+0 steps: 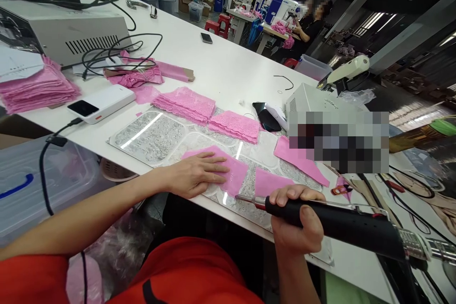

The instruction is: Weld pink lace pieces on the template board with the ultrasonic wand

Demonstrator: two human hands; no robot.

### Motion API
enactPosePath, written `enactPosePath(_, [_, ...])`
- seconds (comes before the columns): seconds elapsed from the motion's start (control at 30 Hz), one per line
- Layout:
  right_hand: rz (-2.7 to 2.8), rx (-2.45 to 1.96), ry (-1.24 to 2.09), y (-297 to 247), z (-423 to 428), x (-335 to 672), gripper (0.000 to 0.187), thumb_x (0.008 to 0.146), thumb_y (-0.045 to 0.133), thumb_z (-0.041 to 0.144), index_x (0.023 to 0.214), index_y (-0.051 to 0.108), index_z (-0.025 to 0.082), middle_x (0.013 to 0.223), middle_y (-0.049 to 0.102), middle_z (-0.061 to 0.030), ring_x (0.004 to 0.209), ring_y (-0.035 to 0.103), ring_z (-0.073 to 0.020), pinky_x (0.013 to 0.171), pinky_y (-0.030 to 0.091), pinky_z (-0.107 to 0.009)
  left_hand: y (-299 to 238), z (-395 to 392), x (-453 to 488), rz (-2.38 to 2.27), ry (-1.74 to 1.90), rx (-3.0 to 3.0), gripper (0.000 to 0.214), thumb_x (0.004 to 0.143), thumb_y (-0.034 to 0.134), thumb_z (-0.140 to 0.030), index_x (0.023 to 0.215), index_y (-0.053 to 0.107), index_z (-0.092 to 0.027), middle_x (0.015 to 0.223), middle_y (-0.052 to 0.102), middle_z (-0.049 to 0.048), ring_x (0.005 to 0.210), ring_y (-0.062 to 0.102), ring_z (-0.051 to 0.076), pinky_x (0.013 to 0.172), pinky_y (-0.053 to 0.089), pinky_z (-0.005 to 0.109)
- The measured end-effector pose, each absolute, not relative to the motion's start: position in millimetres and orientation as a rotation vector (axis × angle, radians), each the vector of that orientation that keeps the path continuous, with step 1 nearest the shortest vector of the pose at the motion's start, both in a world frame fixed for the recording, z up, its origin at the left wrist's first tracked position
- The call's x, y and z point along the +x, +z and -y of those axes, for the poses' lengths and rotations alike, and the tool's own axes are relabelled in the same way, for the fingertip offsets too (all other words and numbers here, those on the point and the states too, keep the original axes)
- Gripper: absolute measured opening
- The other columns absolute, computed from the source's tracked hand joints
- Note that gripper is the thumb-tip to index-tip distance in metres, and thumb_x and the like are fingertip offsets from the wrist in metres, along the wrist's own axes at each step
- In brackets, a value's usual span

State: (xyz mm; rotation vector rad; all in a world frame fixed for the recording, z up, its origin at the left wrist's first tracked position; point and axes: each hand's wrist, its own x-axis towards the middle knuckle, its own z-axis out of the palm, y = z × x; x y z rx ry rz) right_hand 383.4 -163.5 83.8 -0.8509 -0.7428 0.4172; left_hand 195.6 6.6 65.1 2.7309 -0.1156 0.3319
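Note:
My left hand [195, 174] lies flat, fingers stretched out, on a pink fabric piece [237, 171] spread over a clear, glossy patterned sheet [149, 135]. In my right hand [297, 221] is a thick black handheld tool [356, 228], its slim metal tip pointing left. That tip is at the lower right edge of the fabric under my left hand; whether it touches the cloth I cannot tell. Just above the tool lies a second pink piece [272, 181], and a third pink piece [302, 161] is farther right. Two stacks of pink lace pieces [185, 104] [233, 126] stand behind.
On the left are a grey machine box [81, 33], a pink fabric pile [35, 88], a white power bank [103, 103] and looped black cables. A dark phone [266, 116] and another grey box [309, 97] sit right. Beyond, a person [309, 33] works at a sewing machine.

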Motion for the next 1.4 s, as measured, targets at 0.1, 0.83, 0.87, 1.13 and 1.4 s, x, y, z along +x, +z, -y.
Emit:
enactPosePath(0.1, [0.718,-0.855,0.424,84.4,163.6,384.0,0.011,0.072,0.055,0.026,0.082,0.056,0.022,0.072,0.048,0.0034,0.053,0.049,-0.0090,0.048,0.047,-0.027,69.2,-15.4,187.4,0.031,0.386,2.744,0.049,0.086,0.041,-0.011,0.132,0.054,-0.020,0.144,0.049,0.0079,0.142,0.031,0.025,0.117,0.025,0.046])
enactPosePath(0.83, [0.825,-0.806,0.540,103.9,99.2,346.3,0.024,0.071,0.058,0.019,0.094,0.059,0.024,0.076,0.057,0.0043,0.058,0.055,-0.0103,0.056,0.051,-0.031,61.1,-66.4,125.9,-0.243,0.324,2.797,0.064,0.077,0.038,0.007,0.130,0.058,-0.022,0.145,0.047,0.0076,0.141,0.032,0.026,0.115,0.025,0.049])
enactPosePath(0.87, [0.840,-0.794,0.545,104.3,95.2,343.3,0.022,0.071,0.058,0.019,0.093,0.058,0.024,0.077,0.057,0.0043,0.058,0.056,-0.0101,0.056,0.051,-0.031,60.1,-67.2,125.3,-0.237,0.330,2.801,0.065,0.076,0.037,0.008,0.129,0.059,-0.022,0.145,0.047,0.0072,0.141,0.032,0.026,0.115,0.026,0.048])
enactPosePath(1.13, [0.900,-0.754,0.579,106.1,67.1,317.0,0.020,0.074,0.058,0.021,0.093,0.054,0.025,0.078,0.056,0.0054,0.057,0.055,-0.0097,0.057,0.051,-0.031,55.9,-66.8,126.4,-0.259,0.276,2.863,0.066,0.074,0.042,0.007,0.130,0.058,-0.024,0.148,0.043,0.0078,0.142,0.030,0.028,0.115,0.025,0.049])
enactPosePath(1.4, [0.909,-0.726,0.593,98.1,50.5,304.1,0.020,0.075,0.057,0.021,0.094,0.053,0.025,0.079,0.056,0.0052,0.056,0.056,-0.0091,0.057,0.051,-0.030,55.4,-65.4,128.1,-0.300,0.276,2.896,0.068,0.073,0.044,0.006,0.131,0.057,-0.026,0.149,0.042,0.0078,0.143,0.029,0.028,0.114,0.028,0.048])
